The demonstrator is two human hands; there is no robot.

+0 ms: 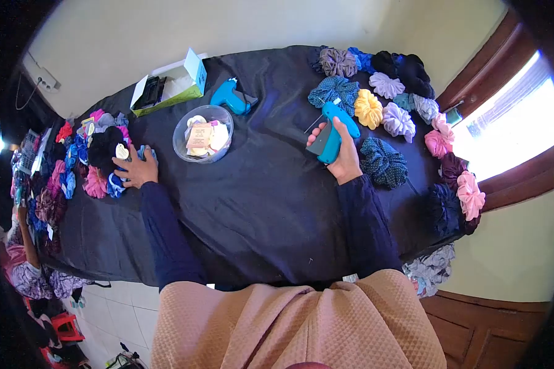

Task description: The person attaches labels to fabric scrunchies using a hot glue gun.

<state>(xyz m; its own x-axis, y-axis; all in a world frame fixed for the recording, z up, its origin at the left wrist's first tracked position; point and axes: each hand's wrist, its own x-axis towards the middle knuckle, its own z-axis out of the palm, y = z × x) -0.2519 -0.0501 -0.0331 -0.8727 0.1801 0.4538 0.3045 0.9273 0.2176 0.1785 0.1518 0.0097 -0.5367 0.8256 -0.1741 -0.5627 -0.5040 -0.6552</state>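
My right hand [345,154] is wrapped round a teal tagging gun [331,140], whose thin needle points up and to the left. Beside it lie a dark teal dotted scrunchie [383,163] and a yellow scrunchie [369,109]. On the left, my left hand [138,167] rests with spread fingers on the edge of a pile of scrunchies, touching blue ones [116,184] near a black scrunchie [104,147] that has a pale round tag. Whether its fingers grip any fabric cannot be made out.
A clear tub [177,144] of paper tags stands mid-table, with a second teal tagging gun [229,97] behind it. An open box [197,74] is at the back left. More scrunchies [471,195] line the right edge. Another person's arm [28,237] shows at far left.
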